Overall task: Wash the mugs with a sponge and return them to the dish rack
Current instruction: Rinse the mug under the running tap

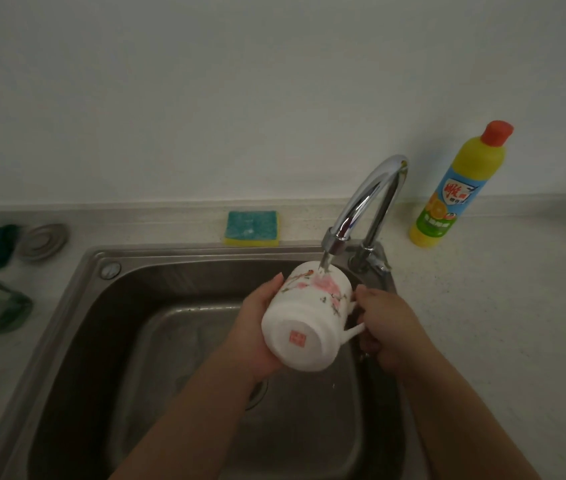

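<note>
running from the faucet [364, 202], water hits a white mug [309, 317] gripped by both hands, left hand [254, 327] on its body, right hand [385, 327] at the handle, above a steel sink [101, 341] in a pale speckled worktop [482, 323]; sponge [252, 227] by the plain wall [205, 98].

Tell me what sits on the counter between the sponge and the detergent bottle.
In the head view, only the chrome faucet rises between the sponge and the detergent bottle; the counter there is otherwise bare.
</note>
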### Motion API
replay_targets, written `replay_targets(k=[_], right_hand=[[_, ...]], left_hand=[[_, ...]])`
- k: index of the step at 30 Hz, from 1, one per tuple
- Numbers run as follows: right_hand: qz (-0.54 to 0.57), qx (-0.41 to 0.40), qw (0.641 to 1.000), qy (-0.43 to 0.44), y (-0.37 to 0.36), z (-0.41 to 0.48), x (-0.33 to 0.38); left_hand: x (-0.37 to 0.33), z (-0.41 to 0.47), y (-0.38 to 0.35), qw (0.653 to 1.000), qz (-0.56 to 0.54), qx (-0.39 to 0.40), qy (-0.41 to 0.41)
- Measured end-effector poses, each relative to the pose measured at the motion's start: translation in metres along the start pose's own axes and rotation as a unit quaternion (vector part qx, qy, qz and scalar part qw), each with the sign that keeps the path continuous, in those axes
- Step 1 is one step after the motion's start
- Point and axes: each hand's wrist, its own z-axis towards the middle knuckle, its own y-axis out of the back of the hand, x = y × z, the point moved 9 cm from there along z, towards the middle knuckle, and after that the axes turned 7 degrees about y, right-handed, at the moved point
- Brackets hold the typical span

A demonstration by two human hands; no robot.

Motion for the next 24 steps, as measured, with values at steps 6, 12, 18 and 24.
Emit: replay_targets(k=[6, 12, 18, 24], right_hand=[[0.337, 0.039, 0.920, -0.196, -0.037, -0.005, -0.049], [0.529, 0.070, 0.794, -0.292, -0.078, -0.028, -0.051], [0.513, -0.003, 0.809, -0.287, -0.080, -0.030, -0.062], [0.479, -0.001, 0.832, -0.280, -0.086, -0.038, -0.072]], left_hand=[[-0.044, -0.020, -0.018, 0.922, 0.214, -0.123, -0.298], [-0.038, -0.039, -0.051, 0.659, 0.581, -0.177, -0.443], [-0.052, -0.035, -0.080, 0.472, 0.762, -0.279, -0.344], [-0.074, -0.024, -0.106, 0.420, 0.818, -0.273, -0.283]])
